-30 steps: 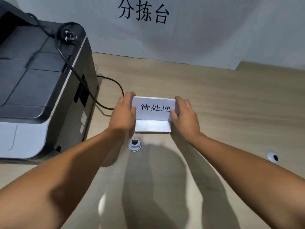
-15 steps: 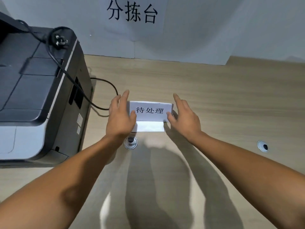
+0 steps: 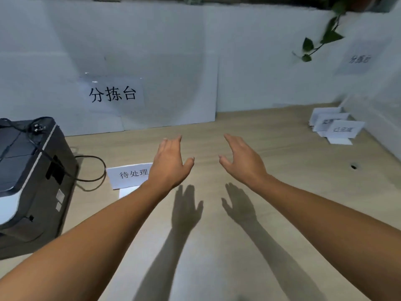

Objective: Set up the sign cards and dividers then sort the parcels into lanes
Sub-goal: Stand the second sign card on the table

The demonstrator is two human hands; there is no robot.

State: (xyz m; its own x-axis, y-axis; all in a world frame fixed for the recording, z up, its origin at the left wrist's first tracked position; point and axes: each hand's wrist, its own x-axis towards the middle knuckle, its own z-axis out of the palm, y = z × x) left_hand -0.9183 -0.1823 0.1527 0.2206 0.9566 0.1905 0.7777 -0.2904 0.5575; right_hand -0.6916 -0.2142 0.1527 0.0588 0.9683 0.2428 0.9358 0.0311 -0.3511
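Above the table (image 3: 282, 170): left hand (image 3: 170, 164) and right hand (image 3: 243, 161), fingers spread, holding nothing. Standing sign card (image 3: 130, 175) beside printer (image 3: 32, 170); further sign cards (image 3: 335, 126) far right.

The left forearm (image 3: 104, 222) and right forearm (image 3: 321, 213) stretch forward over the bench (image 3: 282, 153), bare and roughly parallel. The left hand (image 3: 171, 166) and right hand (image 3: 244, 165) hover above the bench, apart from each other, palms turned inward, fingers straight, thumbs spread toward one another, holding nothing.
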